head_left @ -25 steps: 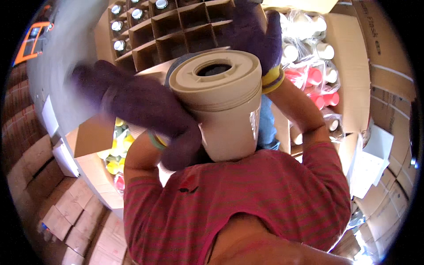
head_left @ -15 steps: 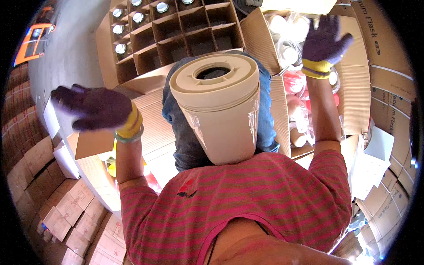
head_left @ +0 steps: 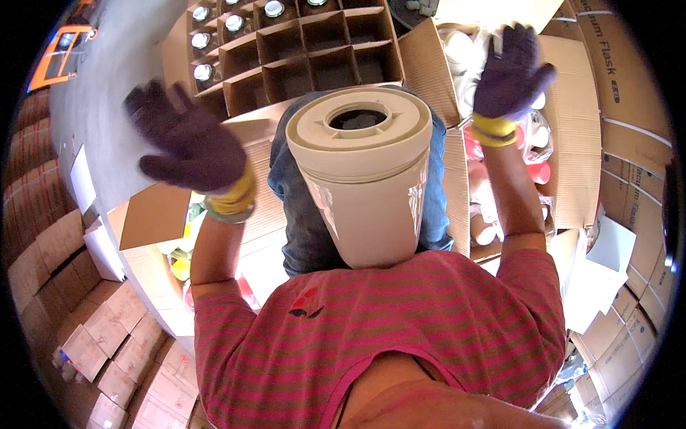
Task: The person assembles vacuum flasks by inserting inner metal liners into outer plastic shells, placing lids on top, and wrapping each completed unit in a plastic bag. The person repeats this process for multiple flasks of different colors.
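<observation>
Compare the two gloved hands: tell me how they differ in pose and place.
The left hand hangs over the grey floor beside the divided carton, fingers spread. The right hand reaches higher, over the open box of wrapped flasks. Both wear purple gloves with yellow cuffs, are open and touch nothing; the cream flask body stands between them.

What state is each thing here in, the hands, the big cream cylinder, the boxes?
Left hand: gloved, open, holding nothing.
Right hand: gloved, open, raised over the right carton, holding nothing.
Cream cylinder: upright against the person's body, top hole uncovered, touched by neither hand.
Divided carton: flaps open, some cells filled, the nearer ones empty.
Right carton: open, with wrapped white and red pieces inside.
</observation>
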A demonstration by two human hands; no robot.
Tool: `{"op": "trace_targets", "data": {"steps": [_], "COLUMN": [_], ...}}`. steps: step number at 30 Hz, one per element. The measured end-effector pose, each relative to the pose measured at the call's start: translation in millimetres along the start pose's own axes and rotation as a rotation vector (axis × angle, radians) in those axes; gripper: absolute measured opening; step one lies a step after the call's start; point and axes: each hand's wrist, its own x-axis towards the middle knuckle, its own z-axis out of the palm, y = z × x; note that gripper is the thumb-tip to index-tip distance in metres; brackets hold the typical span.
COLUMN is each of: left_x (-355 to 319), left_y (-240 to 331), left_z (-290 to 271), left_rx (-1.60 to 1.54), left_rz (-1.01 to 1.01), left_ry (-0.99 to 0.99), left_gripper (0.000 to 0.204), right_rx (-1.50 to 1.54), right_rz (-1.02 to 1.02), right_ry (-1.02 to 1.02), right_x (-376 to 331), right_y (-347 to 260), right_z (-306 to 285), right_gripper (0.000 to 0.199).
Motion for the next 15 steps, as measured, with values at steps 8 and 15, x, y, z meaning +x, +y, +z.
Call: {"op": "trace_targets", "data": {"steps": [8, 15], "left_x": [-48, -1], "left_y": [-14, 1], "left_z": [36, 13], "left_rx": [-0.145, -0.077], "left_rz": [-0.175, -0.158], "left_ry": [-0.186, -0.050], "left_gripper": [0.089, 0.080], "right_rx": [0.786, 0.063], "right_rz": [0.344, -0.007], "right_ry": [-0.276, -0.228], "right_x": [-87, -11], "right_y": [-12, -3], "right_z": [89, 36], "right_gripper": [0.084, 0.079]}}
